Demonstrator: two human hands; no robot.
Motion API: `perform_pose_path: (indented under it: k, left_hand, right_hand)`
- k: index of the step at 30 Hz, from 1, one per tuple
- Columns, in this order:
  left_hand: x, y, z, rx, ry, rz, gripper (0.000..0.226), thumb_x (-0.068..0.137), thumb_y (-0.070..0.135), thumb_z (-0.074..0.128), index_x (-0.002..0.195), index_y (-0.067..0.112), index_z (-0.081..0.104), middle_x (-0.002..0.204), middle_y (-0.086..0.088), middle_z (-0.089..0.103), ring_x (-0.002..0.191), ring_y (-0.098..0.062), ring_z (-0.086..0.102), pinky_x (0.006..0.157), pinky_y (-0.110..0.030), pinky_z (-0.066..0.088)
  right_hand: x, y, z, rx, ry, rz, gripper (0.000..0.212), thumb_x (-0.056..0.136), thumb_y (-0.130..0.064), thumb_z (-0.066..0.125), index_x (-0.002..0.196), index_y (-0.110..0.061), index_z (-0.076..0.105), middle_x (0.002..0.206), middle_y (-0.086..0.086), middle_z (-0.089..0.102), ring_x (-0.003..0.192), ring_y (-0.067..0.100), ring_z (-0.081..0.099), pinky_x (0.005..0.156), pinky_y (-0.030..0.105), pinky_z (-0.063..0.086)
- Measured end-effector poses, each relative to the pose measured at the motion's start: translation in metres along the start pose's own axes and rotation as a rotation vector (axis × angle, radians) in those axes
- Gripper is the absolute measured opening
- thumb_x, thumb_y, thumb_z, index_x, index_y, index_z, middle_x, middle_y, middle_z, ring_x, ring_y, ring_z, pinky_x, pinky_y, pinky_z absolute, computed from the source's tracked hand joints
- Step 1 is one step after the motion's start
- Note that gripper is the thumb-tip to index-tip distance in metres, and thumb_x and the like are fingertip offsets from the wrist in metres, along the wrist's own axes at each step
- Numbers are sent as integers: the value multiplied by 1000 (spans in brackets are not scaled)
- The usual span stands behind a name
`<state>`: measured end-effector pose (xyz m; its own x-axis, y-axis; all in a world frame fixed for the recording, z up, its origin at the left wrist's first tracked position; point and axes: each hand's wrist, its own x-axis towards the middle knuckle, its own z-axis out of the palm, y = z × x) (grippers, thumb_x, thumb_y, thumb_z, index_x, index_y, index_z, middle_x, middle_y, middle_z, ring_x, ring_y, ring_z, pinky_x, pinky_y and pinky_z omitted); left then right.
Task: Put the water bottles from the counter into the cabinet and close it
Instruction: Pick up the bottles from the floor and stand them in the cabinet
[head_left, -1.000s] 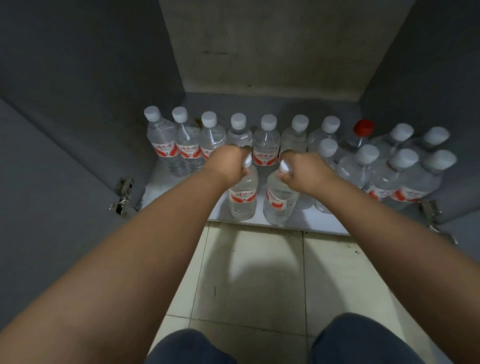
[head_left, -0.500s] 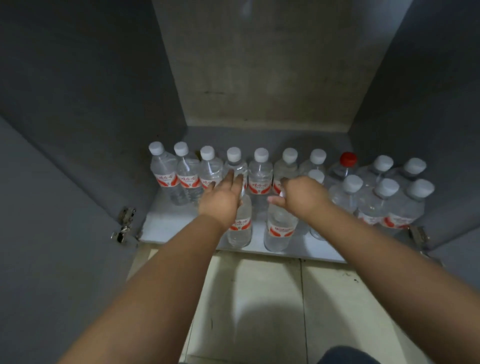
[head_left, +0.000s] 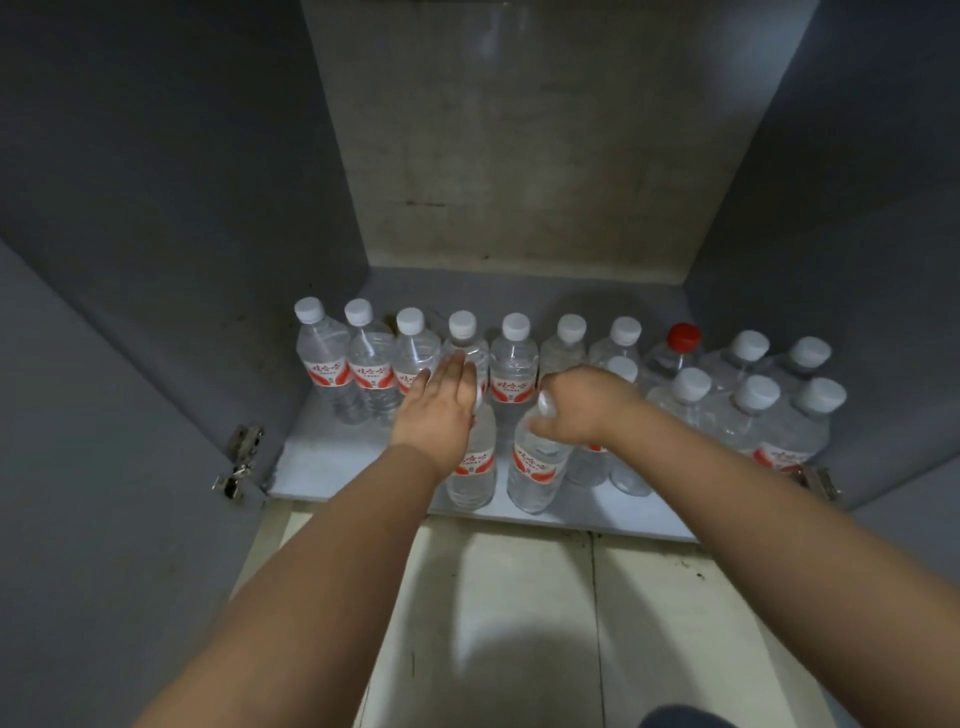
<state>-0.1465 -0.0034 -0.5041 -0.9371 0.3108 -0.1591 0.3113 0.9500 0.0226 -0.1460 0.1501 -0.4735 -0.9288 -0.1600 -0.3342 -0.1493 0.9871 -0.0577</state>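
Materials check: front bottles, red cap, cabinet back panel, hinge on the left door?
Front bottles: clear, glossy thin plastic by the look; the shelf shows through, ribbed lower body, red-and-white printed label.
Red cap: opaque plastic, likely matte.
Back panel: unpainted, stained beige board, maybe raw fibreboard or cement sheet; cannot tell which.
Hinge: bare metal, dull shine, looks tarnished.

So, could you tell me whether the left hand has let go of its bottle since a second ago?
Yes. The left hand has opened, fingers stretched toward the back row, off the bottle on the shelf.
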Motion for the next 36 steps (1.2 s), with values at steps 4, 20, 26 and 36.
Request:
perform_pose_path:
  k: [4,20,26,36]
  left_hand:
    - [-2,2,0,85,4,-6,60,104,26,30,151,6,-1,161,-11,-2,150,-23,2,123,-36,4]
    - [-1,6,-3,330,-23,21,53,104,28,29,147,1,13,154,-20,24,144,-30,27,119,-41,19]
    - [9,12,-15,71,-82,53,32,100,19,45,128,4,41,125,-15,56,110,-31,60,91,-39,53]
    - [43,27,-15,69,-74,112,40,101,20,41,135,0,33,132,-20,50,116,-31,56,94,-36,45]
  right_hand:
    - [8,-9,2,-15,30,74,30,95,-24,54,110,0,61,115,18,63,107,31,61,84,33,49]
    - [35,4,-3,114,13,246,33,96,-7,47,128,-2,49,130,16,54,117,29,56,95,33,47]
    - [41,13,4,158,12,236,33,96,-13,46,129,-7,51,136,16,51,122,29,53,101,33,44]
    - [34,22,10,98,52,98,39,98,-13,43,137,-10,40,138,17,47,125,31,49,103,36,41]
